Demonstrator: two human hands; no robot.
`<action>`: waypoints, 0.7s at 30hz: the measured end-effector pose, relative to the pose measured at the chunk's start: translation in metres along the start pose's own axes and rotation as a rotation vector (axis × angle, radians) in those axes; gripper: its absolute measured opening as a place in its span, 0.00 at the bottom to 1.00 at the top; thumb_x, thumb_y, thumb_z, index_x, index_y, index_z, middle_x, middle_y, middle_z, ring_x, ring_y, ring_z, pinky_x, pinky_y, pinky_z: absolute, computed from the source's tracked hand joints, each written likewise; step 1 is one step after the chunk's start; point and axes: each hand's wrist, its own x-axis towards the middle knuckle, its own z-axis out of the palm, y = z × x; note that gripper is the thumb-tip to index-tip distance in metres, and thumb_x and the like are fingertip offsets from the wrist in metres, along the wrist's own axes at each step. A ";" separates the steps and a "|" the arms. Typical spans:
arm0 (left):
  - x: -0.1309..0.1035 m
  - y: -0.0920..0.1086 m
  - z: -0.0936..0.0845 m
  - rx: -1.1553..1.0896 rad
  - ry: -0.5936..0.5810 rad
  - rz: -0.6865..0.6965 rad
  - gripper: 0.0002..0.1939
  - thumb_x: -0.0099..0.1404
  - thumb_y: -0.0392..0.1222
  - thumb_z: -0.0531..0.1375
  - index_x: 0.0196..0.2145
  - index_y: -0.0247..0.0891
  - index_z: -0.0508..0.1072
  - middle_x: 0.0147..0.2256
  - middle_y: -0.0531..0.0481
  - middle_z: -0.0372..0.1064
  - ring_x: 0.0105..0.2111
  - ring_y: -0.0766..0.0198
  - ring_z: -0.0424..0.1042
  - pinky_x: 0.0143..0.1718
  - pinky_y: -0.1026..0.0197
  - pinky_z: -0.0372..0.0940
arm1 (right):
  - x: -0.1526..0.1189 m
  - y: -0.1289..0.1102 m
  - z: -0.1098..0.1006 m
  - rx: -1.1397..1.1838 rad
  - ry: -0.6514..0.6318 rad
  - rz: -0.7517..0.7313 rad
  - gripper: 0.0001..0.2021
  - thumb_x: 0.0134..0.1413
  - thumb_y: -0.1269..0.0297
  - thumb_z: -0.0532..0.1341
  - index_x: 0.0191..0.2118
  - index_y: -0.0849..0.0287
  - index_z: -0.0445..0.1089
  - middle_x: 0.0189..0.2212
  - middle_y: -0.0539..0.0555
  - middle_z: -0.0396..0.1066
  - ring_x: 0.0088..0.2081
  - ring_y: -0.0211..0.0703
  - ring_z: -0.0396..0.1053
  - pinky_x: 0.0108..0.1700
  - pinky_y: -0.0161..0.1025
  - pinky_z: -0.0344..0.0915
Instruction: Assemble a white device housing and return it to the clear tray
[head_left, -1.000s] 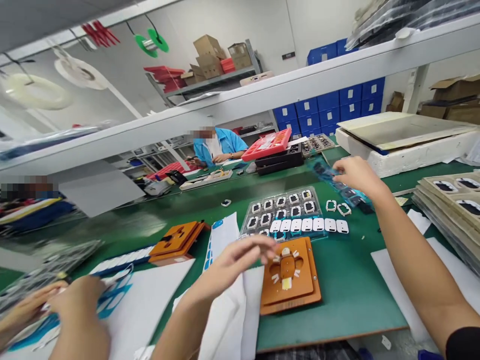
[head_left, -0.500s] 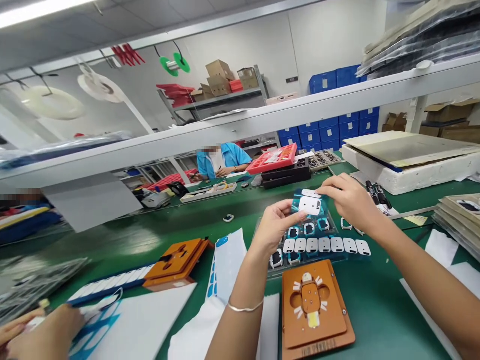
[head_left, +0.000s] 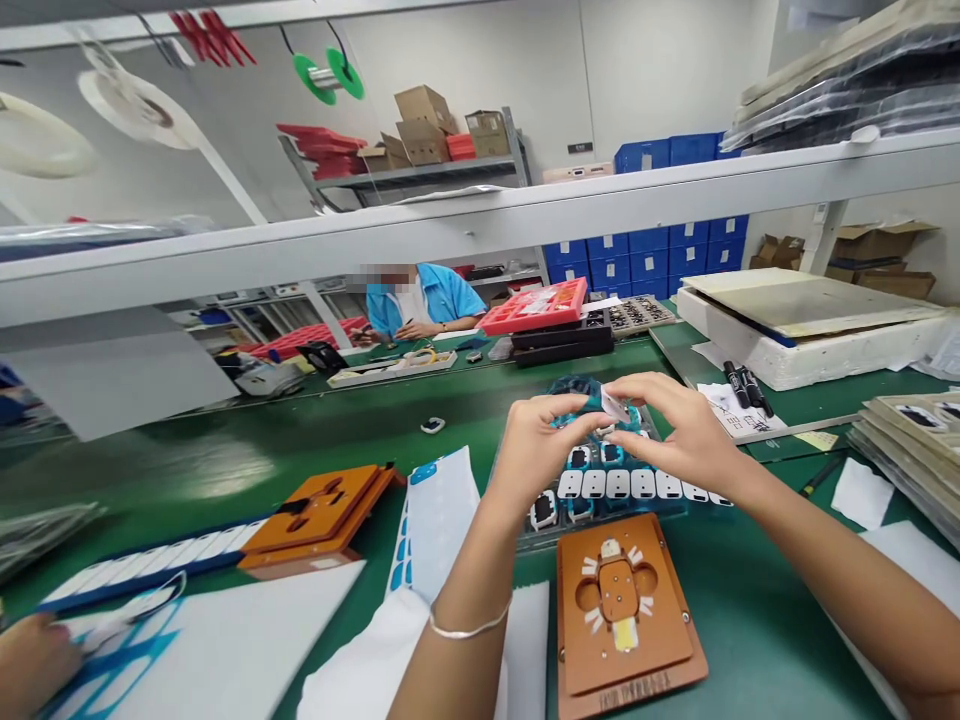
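My left hand [head_left: 544,445] and my right hand [head_left: 671,430] meet above a clear tray [head_left: 525,540] of small black-and-white parts. A white rounded sticker [head_left: 613,405], tilted nearly edge-on, is pinched between my right thumb and fingers. My left thumb and index finger are closed beside it on blue film [head_left: 574,385], which is mostly hidden behind the fingers. Across the tray lies a strip of white stickers [head_left: 643,484] on blue film. Nearer to me is an orange fixture [head_left: 626,640] with a shaped recess in its middle.
Left of my arm lie a white sheet [head_left: 442,510] with blue stickers and another orange fixture [head_left: 322,515]. A co-worker's hand [head_left: 37,655] is at the lower left; another person [head_left: 420,300] sits opposite. A white shelf beam [head_left: 465,235] crosses ahead. Black markers [head_left: 742,385] lie right.
My right hand has come down and left to meet my left hand. The white sticker has turned from facing me to nearly edge-on. The view has shifted, and the co-worker's hand has moved left.
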 end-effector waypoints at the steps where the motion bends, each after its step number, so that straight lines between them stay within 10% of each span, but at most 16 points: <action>1: 0.000 -0.001 -0.001 0.030 -0.007 0.035 0.07 0.60 0.44 0.67 0.27 0.41 0.83 0.27 0.51 0.79 0.27 0.61 0.72 0.30 0.61 0.62 | 0.000 0.001 0.001 0.019 -0.007 0.024 0.14 0.59 0.62 0.67 0.50 0.55 0.70 0.46 0.56 0.76 0.47 0.50 0.73 0.48 0.46 0.72; 10: 0.002 0.001 -0.006 0.262 -0.041 0.321 0.22 0.70 0.53 0.59 0.23 0.40 0.78 0.23 0.49 0.76 0.25 0.62 0.72 0.30 0.61 0.62 | -0.001 0.004 0.007 0.247 -0.041 0.163 0.15 0.56 0.60 0.70 0.48 0.55 0.72 0.44 0.55 0.76 0.42 0.45 0.74 0.41 0.41 0.73; 21: -0.002 0.014 -0.016 0.313 -0.183 0.317 0.13 0.70 0.42 0.58 0.27 0.37 0.72 0.27 0.49 0.71 0.28 0.64 0.68 0.31 0.63 0.63 | 0.000 0.009 0.003 0.406 0.117 0.308 0.11 0.54 0.62 0.67 0.44 0.55 0.74 0.37 0.53 0.77 0.40 0.44 0.76 0.45 0.44 0.74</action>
